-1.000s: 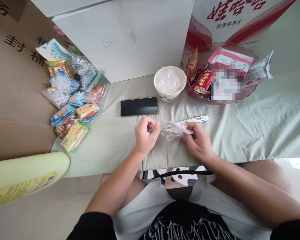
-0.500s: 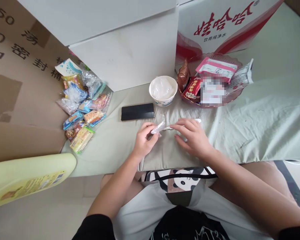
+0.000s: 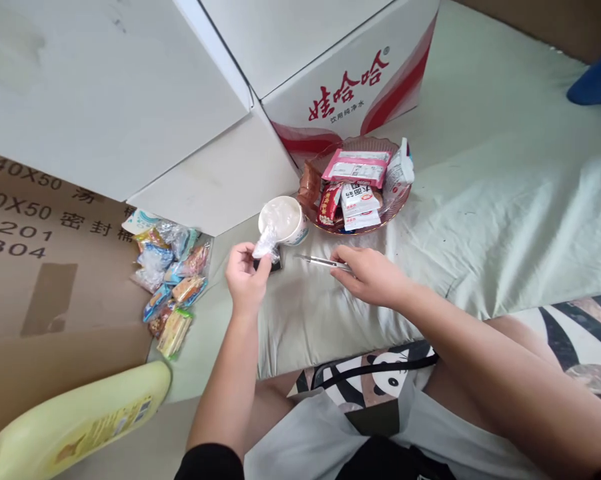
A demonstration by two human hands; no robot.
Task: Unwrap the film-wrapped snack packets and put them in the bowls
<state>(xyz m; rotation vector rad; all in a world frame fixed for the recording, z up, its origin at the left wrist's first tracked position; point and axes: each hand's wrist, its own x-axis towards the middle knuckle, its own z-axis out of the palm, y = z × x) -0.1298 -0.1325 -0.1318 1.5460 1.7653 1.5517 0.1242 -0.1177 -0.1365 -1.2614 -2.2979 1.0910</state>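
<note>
My left hand (image 3: 247, 275) pinches a crumpled clear plastic wrapper (image 3: 267, 243) between thumb and fingers. The wrapper overlaps the near left rim of a white paper bowl (image 3: 299, 233), which has clear plastic inside. Beneath that hand lies a black phone (image 3: 275, 261), mostly covered. Closed around a slim silver utility knife (image 3: 321, 261), my right hand (image 3: 365, 272) is a little to the right. The knife's thin tip points left, toward the bowl and the left hand, above the cloth.
Behind the right hand, a pink glass bowl (image 3: 391, 219) holds several packaged snacks. More wrapped snacks (image 3: 173, 273) are piled at the left, beside a brown carton (image 3: 95, 287). White boxes (image 3: 220, 173) stand along the back. A yellow bottle (image 3: 100, 413) is at lower left.
My left hand has brought the wrapper up to the paper bowl's rim. My right hand, loosely spread over the knife before, is now closed around it. The view has turned right.
</note>
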